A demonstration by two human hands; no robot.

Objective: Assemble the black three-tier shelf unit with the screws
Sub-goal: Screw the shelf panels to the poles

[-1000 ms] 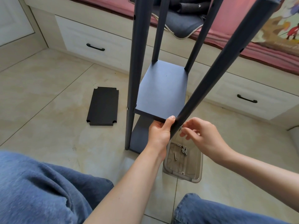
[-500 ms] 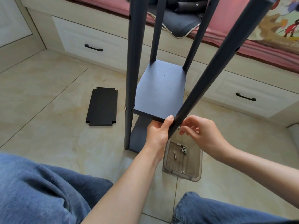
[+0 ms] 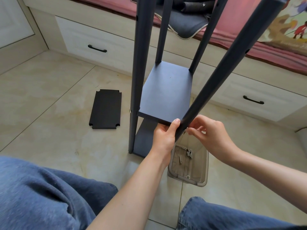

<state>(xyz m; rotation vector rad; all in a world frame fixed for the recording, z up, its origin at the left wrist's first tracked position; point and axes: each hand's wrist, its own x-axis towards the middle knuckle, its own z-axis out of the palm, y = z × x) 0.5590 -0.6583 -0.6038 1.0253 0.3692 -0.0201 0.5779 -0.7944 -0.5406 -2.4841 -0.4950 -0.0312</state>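
done: lower and middle shelf (image 3: 166, 92) between legs | left hand (image 3: 164, 136) grips its corner | right hand (image 3: 211, 135) pinches at front leg (image 3: 221, 72), screw unseen | left: third panel (image 3: 105, 109) on floor

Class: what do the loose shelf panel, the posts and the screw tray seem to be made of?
Loose panel: probably coated board; flat, matte black, notched corners. Posts: likely painted metal tube; round, smooth, drilled holes. Tray: clear tinted plastic; floor shows through.
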